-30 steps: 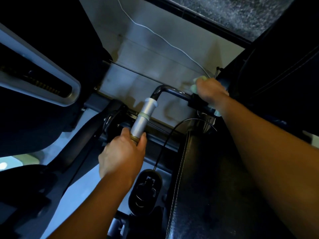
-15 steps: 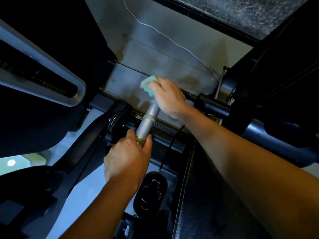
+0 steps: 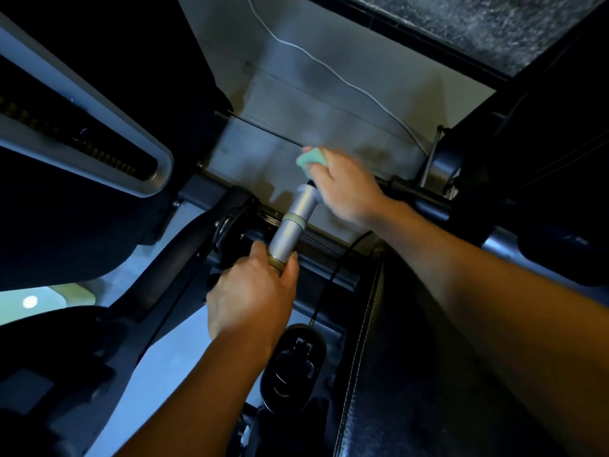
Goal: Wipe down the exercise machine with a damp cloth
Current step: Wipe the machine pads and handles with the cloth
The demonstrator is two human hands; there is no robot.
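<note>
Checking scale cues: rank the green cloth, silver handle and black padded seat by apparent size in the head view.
1. black padded seat, though it sits nearest the camera
2. silver handle
3. green cloth, partly hidden under the right hand

cloth (image 3: 312, 159) above handle (image 3: 294, 220) top, left hand (image 3: 252, 293) at its base

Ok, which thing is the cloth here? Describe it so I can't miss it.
Start at the silver handle tube rising through the middle of the view, gripped at its lower end by the left hand. Follow it to its far end, where the right hand sits. The cloth is the small mint-green wad poking from those fingers, the only pale green thing among dark machine parts.
</note>
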